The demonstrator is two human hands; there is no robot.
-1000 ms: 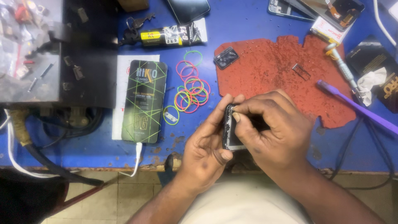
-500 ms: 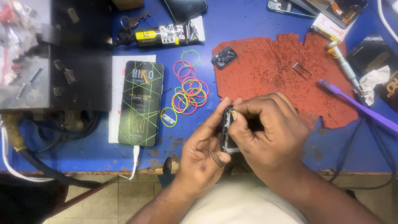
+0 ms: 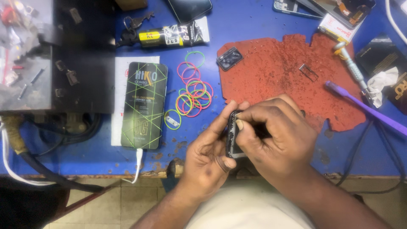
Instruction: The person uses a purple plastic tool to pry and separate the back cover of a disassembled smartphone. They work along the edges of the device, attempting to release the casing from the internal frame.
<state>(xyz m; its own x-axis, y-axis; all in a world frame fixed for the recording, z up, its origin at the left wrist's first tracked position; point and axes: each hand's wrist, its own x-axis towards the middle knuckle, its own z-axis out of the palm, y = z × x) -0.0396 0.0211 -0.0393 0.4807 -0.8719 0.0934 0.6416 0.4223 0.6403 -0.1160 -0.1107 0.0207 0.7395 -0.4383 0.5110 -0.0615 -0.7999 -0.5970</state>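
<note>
At the lower middle of the head view, both hands meet over the front edge of the blue worktop (image 3: 254, 17). The left hand (image 3: 207, 157) cups a small dark phone frame (image 3: 232, 135) held on edge, its fingers curled round the lower side and grasping it. The right hand (image 3: 275, 140) folds over the frame from the right, its fingers clenched on the upper end with the thumb pressed to the edge; whether it holds a tool cannot be told. The frame sits just below a ragged red mat (image 3: 280, 72). To the left lies a scatter of coloured rubber bands (image 3: 193, 91), and further left a black packet with green lines (image 3: 144, 106). A purple-handled tool (image 3: 364, 108) lies at the right, and a glue tube (image 3: 174, 36) at the upper middle.
</note>
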